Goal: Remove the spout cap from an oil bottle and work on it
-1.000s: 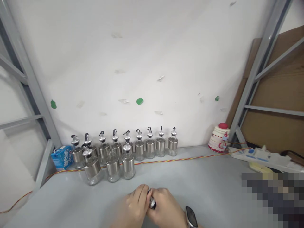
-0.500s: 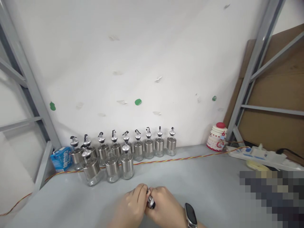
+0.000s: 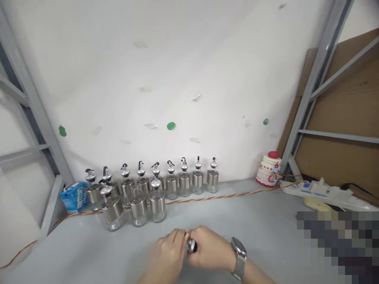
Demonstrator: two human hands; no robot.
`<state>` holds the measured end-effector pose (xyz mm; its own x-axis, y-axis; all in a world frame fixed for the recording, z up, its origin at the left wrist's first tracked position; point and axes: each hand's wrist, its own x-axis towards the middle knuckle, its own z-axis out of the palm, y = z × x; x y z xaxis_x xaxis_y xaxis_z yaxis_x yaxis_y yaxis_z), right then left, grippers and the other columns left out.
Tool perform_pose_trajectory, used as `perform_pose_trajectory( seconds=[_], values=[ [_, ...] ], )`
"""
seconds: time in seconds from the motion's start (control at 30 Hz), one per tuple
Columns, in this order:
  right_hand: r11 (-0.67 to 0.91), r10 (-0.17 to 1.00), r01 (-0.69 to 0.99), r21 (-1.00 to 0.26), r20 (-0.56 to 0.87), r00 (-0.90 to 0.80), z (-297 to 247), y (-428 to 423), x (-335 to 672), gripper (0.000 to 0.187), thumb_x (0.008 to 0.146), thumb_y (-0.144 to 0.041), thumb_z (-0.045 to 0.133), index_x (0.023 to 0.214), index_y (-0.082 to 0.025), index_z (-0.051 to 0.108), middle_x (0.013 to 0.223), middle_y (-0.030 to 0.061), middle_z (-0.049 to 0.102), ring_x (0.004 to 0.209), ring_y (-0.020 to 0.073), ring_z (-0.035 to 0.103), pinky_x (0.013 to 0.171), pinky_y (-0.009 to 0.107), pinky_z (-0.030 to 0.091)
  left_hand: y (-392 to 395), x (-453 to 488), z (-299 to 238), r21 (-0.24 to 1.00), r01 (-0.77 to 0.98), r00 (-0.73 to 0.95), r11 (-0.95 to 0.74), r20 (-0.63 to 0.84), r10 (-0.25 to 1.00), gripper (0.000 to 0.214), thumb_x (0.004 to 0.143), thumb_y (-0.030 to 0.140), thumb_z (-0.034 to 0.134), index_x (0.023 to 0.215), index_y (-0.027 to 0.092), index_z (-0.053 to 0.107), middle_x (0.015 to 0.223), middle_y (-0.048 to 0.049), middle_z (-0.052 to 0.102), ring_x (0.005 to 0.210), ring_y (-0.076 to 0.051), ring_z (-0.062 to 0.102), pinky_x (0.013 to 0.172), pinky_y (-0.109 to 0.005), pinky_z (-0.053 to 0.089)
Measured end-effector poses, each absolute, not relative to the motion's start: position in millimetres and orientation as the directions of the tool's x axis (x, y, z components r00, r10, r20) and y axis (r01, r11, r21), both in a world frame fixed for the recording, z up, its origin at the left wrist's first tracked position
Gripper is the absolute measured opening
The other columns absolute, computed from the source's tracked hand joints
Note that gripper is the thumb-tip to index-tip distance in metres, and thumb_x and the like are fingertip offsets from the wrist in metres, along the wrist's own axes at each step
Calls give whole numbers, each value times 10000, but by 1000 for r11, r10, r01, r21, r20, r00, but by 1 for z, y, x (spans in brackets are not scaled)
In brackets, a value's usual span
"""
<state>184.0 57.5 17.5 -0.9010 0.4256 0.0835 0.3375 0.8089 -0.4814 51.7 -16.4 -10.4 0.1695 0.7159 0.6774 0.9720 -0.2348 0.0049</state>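
Observation:
Near the front of the grey table (image 3: 242, 225), my left hand (image 3: 170, 250) and my right hand (image 3: 209, 248) meet, fingers closed on a small bottle pourer (image 3: 192, 245) with a silver body and black stopper. Fingers hide much of it. Just beyond stand several glass bottles with steel bands. The front bottle without a pourer (image 3: 138, 207) shows an open neck. Beside it, the front right bottle (image 3: 158, 203) has a silver top, and the front left bottle (image 3: 112, 211) carries a pourer with a black flap.
More bottles with pourers (image 3: 184, 181) line the white wall. A blue carton (image 3: 75, 197) stands at the left, a cream jar with a red lid (image 3: 268, 169) at the right. A twisted red-yellow wire (image 3: 207, 198) crosses the table to a white power strip (image 3: 325, 193).
My right hand and wrist have turned, and the watch now sits a little farther right and higher. The pourer has shifted slightly right and up between my hands. The bottles stay put.

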Motion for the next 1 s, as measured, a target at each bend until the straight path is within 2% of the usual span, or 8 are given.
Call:
perform_pose_trajectory(
  seconds=[0.13,0.27,0.43,0.53,0.63,0.73,0.87,1.0],
  values=[
    [812,523,420,-406,185,-832,21,43,179,149,693,-205,447,709,-174,592,673,34,648,563,130,548,487,208,278,-16,54,-11,16,980,122,-199,741,661,305,900,229,217,826,176,508,609,-30,619,470,-137,607,426,-215,465],
    [775,565,428,-465,207,-799,20,38,176,155,698,-185,424,710,-175,578,671,35,638,571,132,547,508,213,286,-16,51,-9,83,967,103,-239,736,670,295,897,234,240,855,174,525,663,-40,636,530,-140,620,475,-214,477],
    [579,581,290,-762,136,-803,17,48,179,57,590,-121,449,598,-154,495,535,-59,432,503,72,369,449,174,244,-19,34,3,405,844,106,-353,519,848,250,885,285,308,911,217,547,797,-27,631,704,-130,606,641,-211,473],
    [387,566,178,-905,81,-820,16,54,181,66,570,-118,475,548,-157,426,522,-72,325,501,60,288,430,167,219,-23,27,10,589,752,41,-296,406,913,225,869,326,350,943,232,541,825,-17,618,706,-129,581,637,-209,453],
    [250,486,86,-964,48,-873,14,54,181,91,561,-111,494,537,-157,419,517,-75,325,501,57,276,435,166,223,-28,31,13,723,648,19,-238,297,955,226,864,347,354,921,219,530,751,-3,600,656,-125,562,601,-201,433],
    [168,380,9,-986,57,-923,13,53,180,44,597,-141,485,560,-148,461,545,-61,392,517,62,329,476,169,275,-29,40,15,854,486,15,-186,204,979,280,866,378,325,777,188,510,630,12,555,571,-115,545,551,-192,421],
    [228,351,48,-972,36,-936,15,54,183,26,598,-142,477,574,-148,480,552,-61,411,525,64,363,490,165,297,-31,43,24,914,395,27,-93,90,996,343,849,428,337,657,178,473,483,42,476,465,-103,496,491,-183,384],
    [416,354,232,-879,-78,-932,17,56,190,115,546,-138,551,532,-156,438,478,-84,351,470,53,314,412,151,238,-36,36,36,841,533,86,-93,55,995,356,849,412,358,607,177,472,458,58,454,478,-90,477,521,-169,354]
  ],
)
